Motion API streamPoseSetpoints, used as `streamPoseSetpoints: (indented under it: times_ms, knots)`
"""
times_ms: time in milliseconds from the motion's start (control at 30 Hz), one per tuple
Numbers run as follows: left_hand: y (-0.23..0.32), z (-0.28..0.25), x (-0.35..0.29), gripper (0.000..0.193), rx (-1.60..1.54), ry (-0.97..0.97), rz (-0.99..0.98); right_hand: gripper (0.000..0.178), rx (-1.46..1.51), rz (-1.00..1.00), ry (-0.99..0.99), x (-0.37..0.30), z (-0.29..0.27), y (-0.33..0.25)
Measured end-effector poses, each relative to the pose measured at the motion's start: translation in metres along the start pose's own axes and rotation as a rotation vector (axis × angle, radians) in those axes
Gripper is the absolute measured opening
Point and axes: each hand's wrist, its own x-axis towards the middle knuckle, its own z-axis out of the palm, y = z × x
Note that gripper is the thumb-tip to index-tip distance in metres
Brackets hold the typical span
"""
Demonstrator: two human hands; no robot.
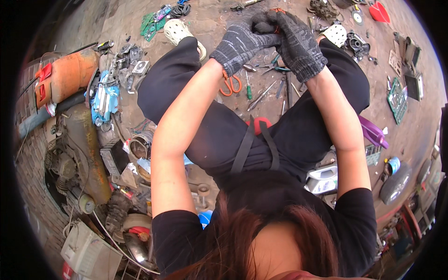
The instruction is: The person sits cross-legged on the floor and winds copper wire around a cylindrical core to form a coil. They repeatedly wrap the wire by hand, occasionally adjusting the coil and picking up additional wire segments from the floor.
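Note:
My left hand [240, 44] and my right hand [301, 49], both in dark grey knit gloves, meet at the top middle, beyond my knees. Their fingers are bent and pressed together, with bits of orange showing between them. Whatever they hold is hidden by the gloves. Below the hands, on the ground between my legs, lie orange-handled scissors [230, 86], a screwdriver [248, 88] with a green handle, and pliers [275, 66] with teal and dark handles. A slim metal tool [262, 95] rests to the right of the screwdriver.
On the left are an orange gas cylinder [72, 77] and a rusty yellowish cylinder [84, 144]. Green circuit boards [151, 24] lie at the far left, another board [397, 100] at the right. A white jug [323, 179] stands by my right hip. A small wheel [395, 183] lies farther right.

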Motion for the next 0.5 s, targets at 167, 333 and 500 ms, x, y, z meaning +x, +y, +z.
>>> streamPoseSetpoints:
  times_ms: [167,333,500]
  knots:
    - [0.025,0.001,-0.010,0.072,-0.336,-0.055,-0.070,0.025,-0.234,-0.019,-0.003,0.001,-0.010,-0.011]
    - [0.038,-0.001,-0.016,0.088,-0.304,-0.146,-0.035,0.032,0.670,0.484,0.061,-0.005,0.007,-0.008]
    - [0.032,-0.003,-0.020,0.081,-0.602,-0.284,-0.074,0.027,0.677,0.575,0.001,-0.008,0.006,-0.005]
